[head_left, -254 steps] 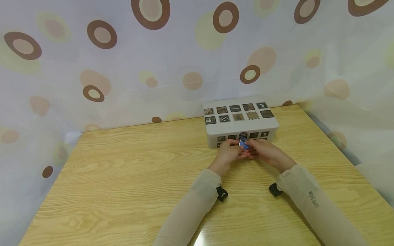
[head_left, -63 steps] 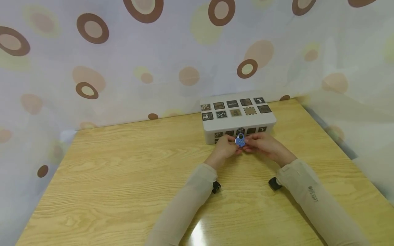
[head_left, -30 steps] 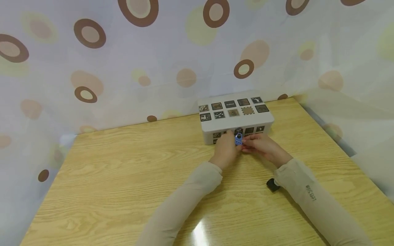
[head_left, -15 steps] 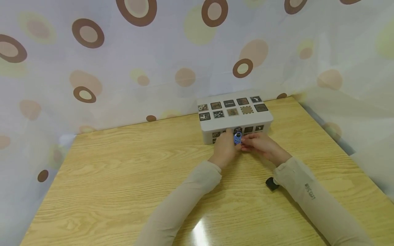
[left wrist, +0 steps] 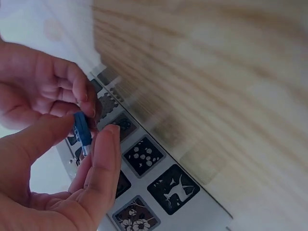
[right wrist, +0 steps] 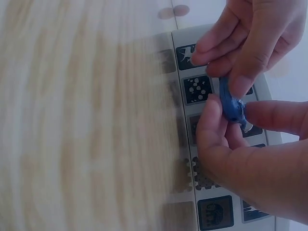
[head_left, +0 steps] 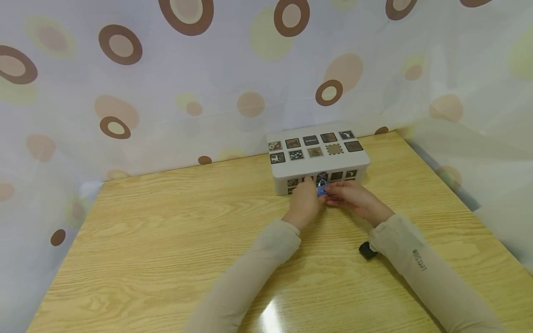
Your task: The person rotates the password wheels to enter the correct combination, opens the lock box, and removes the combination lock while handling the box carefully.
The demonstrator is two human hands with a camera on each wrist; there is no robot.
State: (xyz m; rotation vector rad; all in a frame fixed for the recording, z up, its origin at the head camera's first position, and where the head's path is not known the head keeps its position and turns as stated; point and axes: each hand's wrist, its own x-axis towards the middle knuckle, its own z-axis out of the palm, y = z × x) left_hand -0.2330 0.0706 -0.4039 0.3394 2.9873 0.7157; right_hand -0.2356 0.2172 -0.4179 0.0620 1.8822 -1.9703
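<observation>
A small blue padlock [head_left: 321,190] with a metal shackle is held at the front of a white box [head_left: 325,162] printed with dark picture squares. My left hand [head_left: 304,201] pinches it from the left, thumb on its face in the right wrist view. From the other side, my right hand [head_left: 354,196] grips it between thumb and curled fingers. The left wrist view gives the padlock [left wrist: 82,130] edge-on between both hands. The shackle stands up near a metal clasp [head_left: 322,175] on the box front; whether it passes through the clasp I cannot tell.
The box stands on a wood-grain table [head_left: 166,231], near its back edge. Behind and to the right hangs a pale curtain [head_left: 225,83] with brown and yellow circles. A black wrist device [head_left: 367,250] shows under the right sleeve.
My left hand has rolled over since two seconds ago, its back now upward, hiding its wrist device. The padlock has tipped slightly in the last half second. The box stays put.
</observation>
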